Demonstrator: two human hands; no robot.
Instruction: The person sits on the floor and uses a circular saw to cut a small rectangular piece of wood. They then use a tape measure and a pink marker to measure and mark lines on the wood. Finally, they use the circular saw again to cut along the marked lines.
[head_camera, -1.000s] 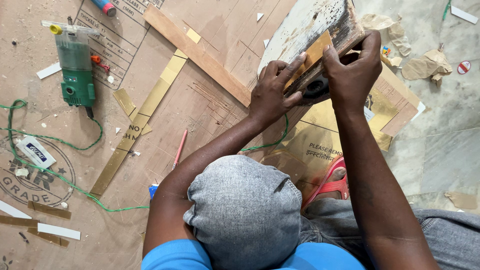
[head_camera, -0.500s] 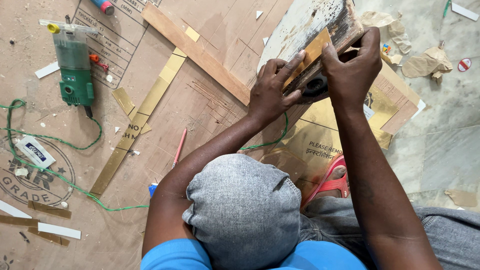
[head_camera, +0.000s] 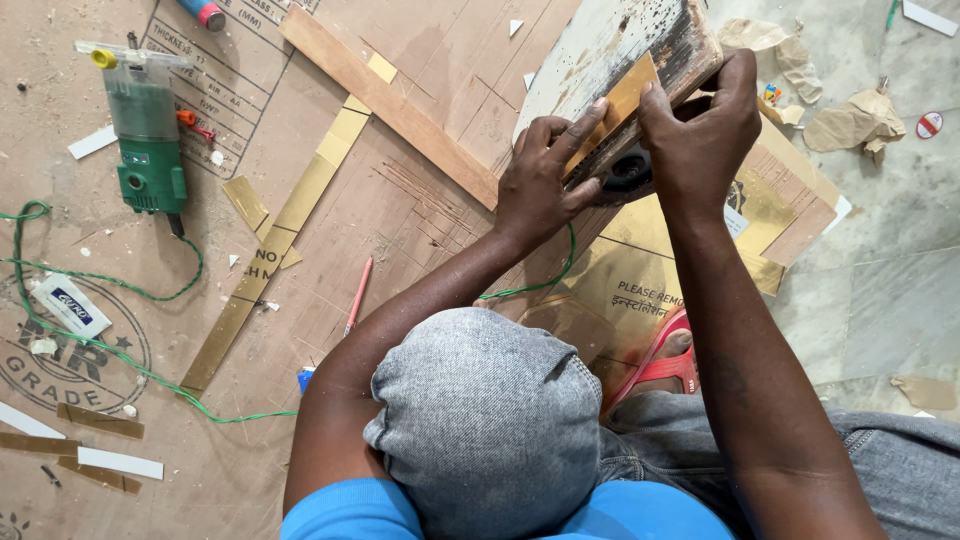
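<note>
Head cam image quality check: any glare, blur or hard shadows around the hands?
Head view: light is soft and even, shadows faint. Left hand and right hand are sharp, no motion blur, both on a gold strip against a worn board. Mild sheen on the gold sheet; no blown-out glare. The grey cap blocks the lower middle.
</note>
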